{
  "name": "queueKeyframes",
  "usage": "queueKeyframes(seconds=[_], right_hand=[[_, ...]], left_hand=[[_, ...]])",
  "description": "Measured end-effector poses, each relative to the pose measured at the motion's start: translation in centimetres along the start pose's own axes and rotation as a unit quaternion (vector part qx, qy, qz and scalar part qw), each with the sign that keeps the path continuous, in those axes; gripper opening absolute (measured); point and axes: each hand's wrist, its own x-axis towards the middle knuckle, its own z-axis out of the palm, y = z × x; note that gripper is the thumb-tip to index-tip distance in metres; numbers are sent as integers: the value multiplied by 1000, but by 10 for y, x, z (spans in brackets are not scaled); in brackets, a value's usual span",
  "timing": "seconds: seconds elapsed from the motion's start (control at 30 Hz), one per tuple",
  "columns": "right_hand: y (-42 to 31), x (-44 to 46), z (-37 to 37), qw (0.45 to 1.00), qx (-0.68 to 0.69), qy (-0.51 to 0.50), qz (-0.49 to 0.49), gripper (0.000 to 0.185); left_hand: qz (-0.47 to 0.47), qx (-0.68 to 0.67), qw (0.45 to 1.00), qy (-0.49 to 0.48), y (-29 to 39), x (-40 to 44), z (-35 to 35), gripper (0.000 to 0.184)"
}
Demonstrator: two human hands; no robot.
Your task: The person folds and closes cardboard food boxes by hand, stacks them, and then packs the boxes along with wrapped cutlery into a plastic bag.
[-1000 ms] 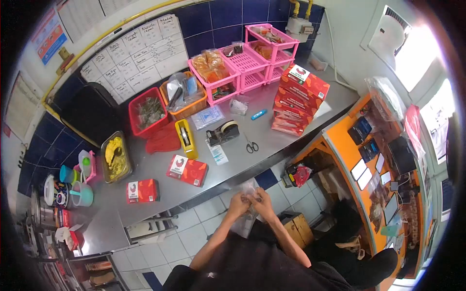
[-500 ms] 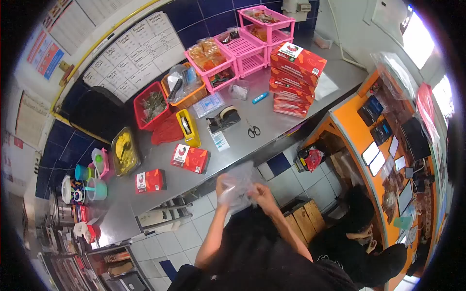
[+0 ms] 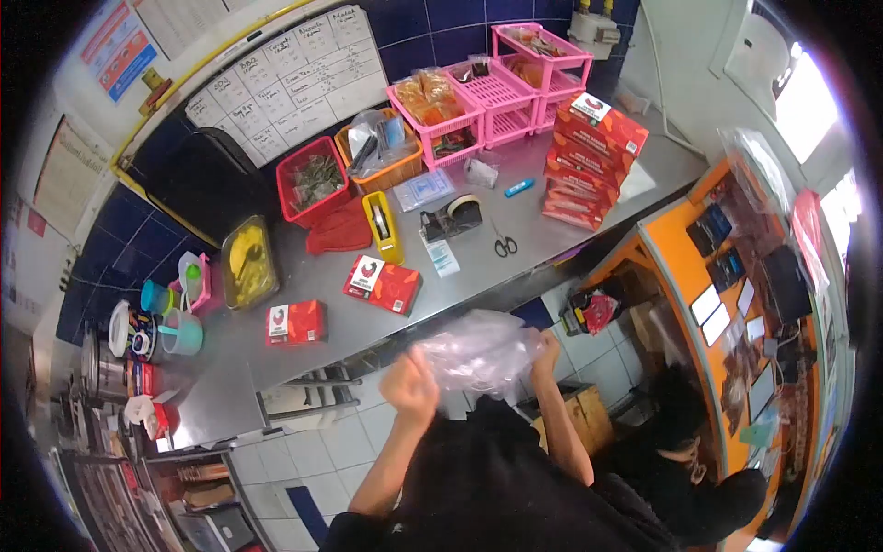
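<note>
A clear plastic bag (image 3: 483, 354) is stretched between my two hands, in front of my body and just off the counter's front edge. My left hand (image 3: 411, 385) is closed on its left side, slightly blurred. On the opposite side, my right hand (image 3: 544, 352) grips the bag's edge. Closest to the hands on the counter lie a red printed box (image 3: 383, 284) and a smaller red box (image 3: 295, 323). Behind them are a yellow tape dispenser (image 3: 382, 230), a black tape dispenser (image 3: 451, 217) and black-handled scissors (image 3: 505, 245).
A steel counter (image 3: 340, 345) runs across, bearing a stack of red boxes (image 3: 593, 166), pink baskets (image 3: 497, 87), a red basket (image 3: 313, 184) and a tray of yellow food (image 3: 248, 262). At right, a person in black (image 3: 681, 469) sits by an orange desk (image 3: 676, 258).
My hands have moved apart, spreading the plastic bag wider between them. The whole view has shifted slightly, so the counter items appear farther right.
</note>
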Motion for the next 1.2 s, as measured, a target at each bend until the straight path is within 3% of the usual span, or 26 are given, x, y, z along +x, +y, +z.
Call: queueKeyframes(seconds=[0.07,0.13,0.17,0.23,0.27,0.33,0.37,0.4,0.47,0.5,0.57,0.6,0.63,0.67,0.7,0.73,0.77,0.8,0.83,0.87,0.93,1.0,1.03,1.07,1.13,1.2], right_hand=[[-11,-49,29,997,-18,-60,45,18],[-23,-77,28,991,-81,-110,12,6],[-29,-78,17,981,-134,-134,-37,12],[-38,-72,14,956,-214,-168,-112,28],[-38,-69,15,944,-242,-179,-138,34],[-30,-83,1,800,-546,-101,-227,40],[-61,-116,36,747,-570,-97,-328,46],[-90,-159,85,690,-580,-86,-424,51],[-50,-177,121,801,-347,-224,-433,48],[-15,-170,118,800,-346,-227,-435,48],[55,-153,87,902,-276,-321,-83,28],[50,-146,69,924,-199,-327,16,22],[52,-128,38,928,-124,-331,117,17],[66,-109,18,923,-202,-314,94,19],[84,-75,-12,901,-272,-327,83,23],[35,-69,1,871,-384,-288,104,17],[45,-45,-3,782,-545,-160,-255,15],[-20,-49,36,797,-521,-113,-284,14],[-125,-87,87,830,-461,-129,-287,14],[-130,-113,80,828,-466,-142,-277,14],[-87,-155,46,841,-434,-198,-256,15],[-11,-187,12,871,-372,-275,-167,16],[30,-204,-6,882,-338,-316,-85,17],[64,-218,-23,891,-303,-339,-4,18],[90,-228,-48,908,-245,-326,92,20],[94,-216,-68,922,-224,-282,142,22]], left_hand=[[-385,-157,909,-21,-45,-32,15,6],[-211,-119,968,-61,-80,-94,6,12],[-187,-105,972,-100,-92,-108,-9,10],[-416,-100,881,-202,-136,-111,-72,7],[-508,-125,831,-187,-152,-97,-103,5],[-503,-170,841,-108,-134,-61,-115,3],[-441,-180,875,-89,-121,-47,-104,3],[-298,-156,938,-90,-114,-43,-96,6],[-284,-197,925,-159,-94,-45,-91,6],[-333,-204,899,-198,-89,-53,-92,3],[-342,-92,909,-221,-138,-128,-94,6],[-348,17,905,-246,-179,-172,-96,8],[-407,53,827,-383,-226,-210,-109,13],[-459,80,721,-512,-258,-249,-122,17],[-419,97,753,-499,-255,-230,-126,19],[-379,114,781,-483,-251,-179,-124,21],[-376,97,826,-407,-233,-122,-114,23],[-370,45,861,-345,-213,-69,-106,21],[-275,-30,937,-214,-182,-12,-107,22],[-171,-139,975,-29,-144,43,-109,24],[-44,-100,994,27,-75,37,-118,27],[-43,-197,968,-147,-71,-43,-72,18],[-286,-95,858,-415,-112,-181,-22,24],[-226,-146,866,-422,-103,-232,-49,32],[-282,-165,712,-622,-157,-289,-110,41],[-335,-153,781,-504,-173,-270,-137,40]])
